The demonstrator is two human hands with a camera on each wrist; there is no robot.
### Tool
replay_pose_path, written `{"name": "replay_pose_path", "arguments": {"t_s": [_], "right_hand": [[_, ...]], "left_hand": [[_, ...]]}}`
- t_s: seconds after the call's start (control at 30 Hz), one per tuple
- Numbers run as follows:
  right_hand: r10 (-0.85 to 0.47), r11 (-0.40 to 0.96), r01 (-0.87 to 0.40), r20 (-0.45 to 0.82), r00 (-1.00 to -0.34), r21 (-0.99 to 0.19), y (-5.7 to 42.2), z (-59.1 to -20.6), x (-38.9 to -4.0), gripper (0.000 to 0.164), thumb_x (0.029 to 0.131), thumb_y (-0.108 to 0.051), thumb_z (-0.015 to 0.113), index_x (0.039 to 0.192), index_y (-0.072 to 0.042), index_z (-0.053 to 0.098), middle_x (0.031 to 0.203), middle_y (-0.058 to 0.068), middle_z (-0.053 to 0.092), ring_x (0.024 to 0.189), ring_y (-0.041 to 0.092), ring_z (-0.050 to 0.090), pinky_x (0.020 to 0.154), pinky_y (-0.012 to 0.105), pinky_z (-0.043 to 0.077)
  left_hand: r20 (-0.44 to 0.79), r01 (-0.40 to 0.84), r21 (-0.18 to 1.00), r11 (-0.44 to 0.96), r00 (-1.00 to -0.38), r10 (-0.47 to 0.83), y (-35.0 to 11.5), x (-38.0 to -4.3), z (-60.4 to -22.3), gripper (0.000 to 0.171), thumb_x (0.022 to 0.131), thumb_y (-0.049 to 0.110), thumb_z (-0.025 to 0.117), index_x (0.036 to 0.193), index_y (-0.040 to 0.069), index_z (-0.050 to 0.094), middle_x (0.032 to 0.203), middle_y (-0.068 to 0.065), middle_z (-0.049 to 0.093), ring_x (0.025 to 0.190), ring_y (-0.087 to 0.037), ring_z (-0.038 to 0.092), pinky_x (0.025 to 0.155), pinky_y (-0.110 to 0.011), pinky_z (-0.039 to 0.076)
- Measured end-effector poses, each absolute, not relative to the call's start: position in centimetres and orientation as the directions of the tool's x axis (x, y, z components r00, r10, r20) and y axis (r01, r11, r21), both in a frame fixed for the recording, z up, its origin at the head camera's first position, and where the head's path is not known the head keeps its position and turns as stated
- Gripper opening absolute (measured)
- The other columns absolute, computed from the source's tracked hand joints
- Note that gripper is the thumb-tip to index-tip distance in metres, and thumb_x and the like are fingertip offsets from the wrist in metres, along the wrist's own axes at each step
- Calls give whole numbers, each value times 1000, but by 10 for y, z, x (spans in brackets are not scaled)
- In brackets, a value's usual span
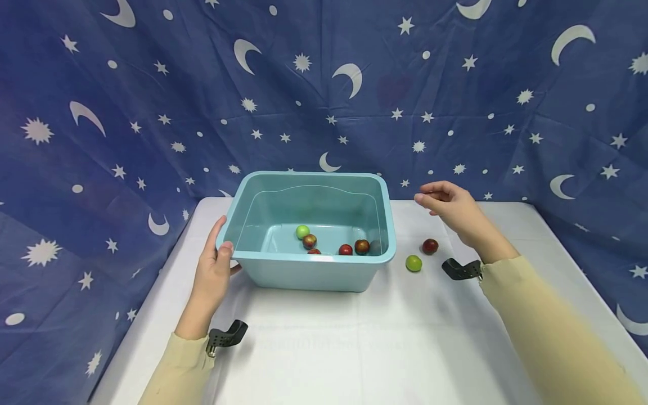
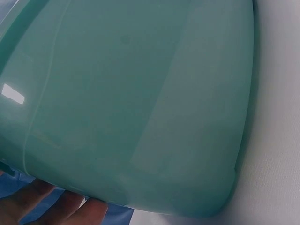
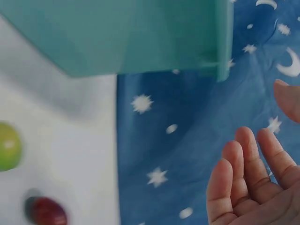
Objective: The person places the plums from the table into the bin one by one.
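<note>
My left hand (image 1: pixel 212 270) grips the left rim of a light blue plastic basin (image 1: pixel 309 273), thumb over the edge; in the left wrist view its fingers (image 2: pixel 89 213) lie against the outside wall. Inside the basin are a small green round fruit (image 1: pixel 302 232) and several dark red ones, among them a red fruit (image 1: pixel 361 246). My right hand (image 1: pixel 453 211) hovers right of the basin, its fingers loosely bent. The right wrist view shows that hand (image 3: pixel 258 187) holding nothing, thumb apart from the fingers. On the table below it lie another green fruit (image 1: pixel 413 263) and a dark red fruit (image 1: pixel 430 246).
A white cloth covers the table (image 1: pixel 314 349). Behind it and along both sides hangs a dark blue curtain (image 1: pixel 304 112) with white moons and stars. Black straps (image 1: pixel 462 269) sit at both wrists, over pale yellow sleeves.
</note>
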State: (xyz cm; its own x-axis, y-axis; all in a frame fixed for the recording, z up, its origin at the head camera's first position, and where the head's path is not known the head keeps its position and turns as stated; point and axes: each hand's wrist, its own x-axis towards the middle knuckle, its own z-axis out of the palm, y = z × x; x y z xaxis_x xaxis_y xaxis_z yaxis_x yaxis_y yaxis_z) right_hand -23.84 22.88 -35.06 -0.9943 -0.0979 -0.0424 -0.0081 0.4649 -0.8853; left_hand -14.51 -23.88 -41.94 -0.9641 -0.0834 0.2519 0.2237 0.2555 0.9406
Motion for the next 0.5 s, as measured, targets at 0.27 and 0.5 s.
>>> {"name": "replay_pose_path", "arguments": {"t_s": [0.27, 0.5], "right_hand": [[-19, 427, 100, -120, -993, -899, 256, -405, -232, 76, 86, -53, 67, 140, -5, 43, 128, 11, 49, 112, 25, 47, 96, 38, 41], [14, 382, 170, -178, -984, -908, 271, -435, -228, 81, 87, -51, 67, 144, -2, 38, 132, 16, 46, 118, 28, 45, 102, 44, 38]], "left_hand": [[249, 221, 939, 263, -965, -78, -239, -145, -419, 53, 102, 33, 38, 152, 38, 23, 150, -18, 29, 123, -43, 44, 83, -62, 49], [243, 215, 943, 255, -967, -81, -239, -145, -420, 53, 102, 32, 38, 153, 38, 23, 150, -18, 29, 123, -41, 44, 83, -62, 49]]}}
